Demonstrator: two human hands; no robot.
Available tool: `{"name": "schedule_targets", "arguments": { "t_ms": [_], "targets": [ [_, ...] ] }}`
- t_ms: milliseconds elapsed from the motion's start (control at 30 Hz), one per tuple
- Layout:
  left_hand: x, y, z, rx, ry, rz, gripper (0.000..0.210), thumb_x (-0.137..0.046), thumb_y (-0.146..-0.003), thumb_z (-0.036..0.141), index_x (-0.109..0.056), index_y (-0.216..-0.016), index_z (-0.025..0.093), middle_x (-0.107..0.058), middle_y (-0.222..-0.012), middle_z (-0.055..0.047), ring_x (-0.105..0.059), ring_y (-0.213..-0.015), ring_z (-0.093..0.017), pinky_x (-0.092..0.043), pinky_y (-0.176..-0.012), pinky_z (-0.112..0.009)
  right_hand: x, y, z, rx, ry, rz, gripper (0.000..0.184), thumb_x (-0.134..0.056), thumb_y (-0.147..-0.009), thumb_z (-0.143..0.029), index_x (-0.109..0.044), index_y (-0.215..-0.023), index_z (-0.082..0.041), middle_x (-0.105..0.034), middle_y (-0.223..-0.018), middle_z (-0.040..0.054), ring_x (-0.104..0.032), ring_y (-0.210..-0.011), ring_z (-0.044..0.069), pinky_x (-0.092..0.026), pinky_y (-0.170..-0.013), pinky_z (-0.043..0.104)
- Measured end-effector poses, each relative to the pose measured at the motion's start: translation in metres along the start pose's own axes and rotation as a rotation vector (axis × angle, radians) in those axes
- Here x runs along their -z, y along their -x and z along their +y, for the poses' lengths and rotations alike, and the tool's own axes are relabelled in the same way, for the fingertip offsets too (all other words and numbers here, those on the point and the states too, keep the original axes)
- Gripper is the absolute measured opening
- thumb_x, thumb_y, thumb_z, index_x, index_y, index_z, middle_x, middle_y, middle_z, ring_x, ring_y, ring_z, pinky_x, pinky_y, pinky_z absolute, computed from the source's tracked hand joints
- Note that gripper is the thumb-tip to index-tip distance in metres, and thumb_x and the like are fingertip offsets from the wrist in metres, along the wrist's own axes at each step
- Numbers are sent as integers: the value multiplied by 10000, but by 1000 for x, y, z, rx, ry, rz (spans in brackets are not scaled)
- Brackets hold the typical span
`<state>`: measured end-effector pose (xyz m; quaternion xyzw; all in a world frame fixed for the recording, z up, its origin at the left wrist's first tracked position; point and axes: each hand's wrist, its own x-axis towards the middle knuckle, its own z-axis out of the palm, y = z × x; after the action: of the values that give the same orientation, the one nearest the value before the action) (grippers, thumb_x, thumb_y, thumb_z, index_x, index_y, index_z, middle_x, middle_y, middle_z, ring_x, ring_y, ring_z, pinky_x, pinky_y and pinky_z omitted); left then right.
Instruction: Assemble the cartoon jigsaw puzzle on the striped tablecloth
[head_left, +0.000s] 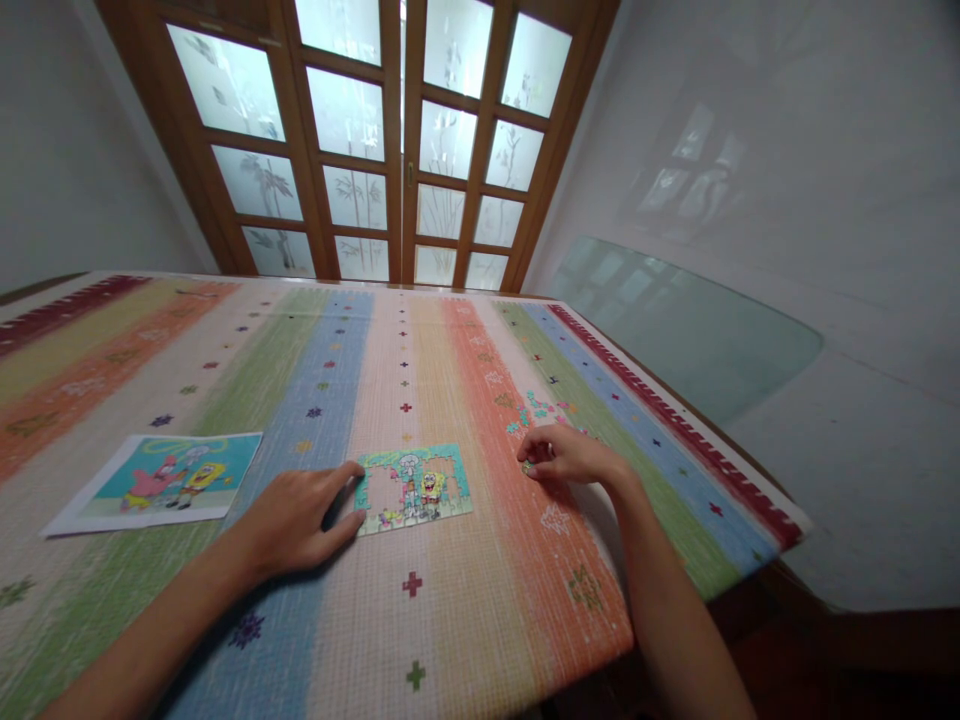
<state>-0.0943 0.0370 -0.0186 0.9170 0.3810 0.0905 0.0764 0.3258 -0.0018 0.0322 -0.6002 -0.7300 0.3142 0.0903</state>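
Step in hand: seating a loose piece calls for lining up its colours with a gap before pressing
Left hand (300, 520): lying open and flat at lower centre-left, fingertips touching the left edge of the jigsaw (414, 488), holding nothing
Right hand (559, 455): curling shut around a small puzzle piece (528, 466), right of centre
Jigsaw: sitting between both hands on the desk (465, 620)
Spare pieces (540, 408): lying just above the right hand
Reference picture (161, 480): lying at the left

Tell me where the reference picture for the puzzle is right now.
In the head view the reference picture lies flat on the striped tablecloth at the left, just left of the left hand and the partly built puzzle.
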Motion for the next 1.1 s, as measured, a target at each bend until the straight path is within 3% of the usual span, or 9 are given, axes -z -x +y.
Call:
{"name": "schedule_targets", "arguments": {
  "t_ms": [233, 400, 600, 833, 967, 1100],
  "targets": [
    [-4, 1, -3, 2, 17, 25, 550, -400, -936, 562, -637, -1247, 175, -710, -752, -65, -660, -679, -247, -501, -722, -374, -4, -5, -4, 21, 52, 54, 102, -705, -871, -270, -697, -825, -180, -681, -738, 22, -592, -668, 139, -431, -632, 246],
    [-2, 1, 0, -14, 2, 19, 548, -376, -957, 559, -638, -1241, 171, -726, -777, -78, -664, -673, -250, -499, -698, -377, -2, -4, -5, 43, 86, 72, 68, -748, -820, -198, -724, -882, -187, -698, -816, 34, -617, -732, 155, -461, -690, 255],
    [4, -1, 6, -11, 26, 17, 503, -397, -942, 537, -656, -1200, 192, -722, -751, -62, -661, -657, -229, -511, -691, -360, -5, -6, -6, 47, 116, 96, 56, -742, -814, -164, -699, -788, -188, -655, -805, 26, -592, -733, 151, -437, -685, 254],
    [15, -3, 12, -25, 49, -25, 503, -332, -1023, 499, -636, -1257, 174, -788, -957, -122, -743, -818, -280, -561, -753, -407, -7, -6, -7, 64, 87, 80, 91, -703, -829, -140, -634, -790, -186, -638, -770, -2, -565, -700, 125, -421, -659, 230],
    [9, -4, 10, -50, 65, 101, 501, -282, -1061, 455, -639, -1243, 155, -767, -1140, -151, -748, -961, -280, -578, -848, -422, -9, -5, -18, 63, -46, 56, 79, -675, -855, -168, -636, -789, -186, -651, -708, -8, -577, -647, 123, -424, -627, 235],
    [7, -8, 12, -105, 55, 218, 513, -235, -1087, 398, -672, -1145, 136, -749, -1038, -137, -717, -918, -247, -578, -860, -405, -18, -8, -35, 149, -180, 41, 24, -657, -859, -197, -679, -853, -192, -729, -811, 25, -640, -724, 146, -483, -694, 260]
  ]
}}
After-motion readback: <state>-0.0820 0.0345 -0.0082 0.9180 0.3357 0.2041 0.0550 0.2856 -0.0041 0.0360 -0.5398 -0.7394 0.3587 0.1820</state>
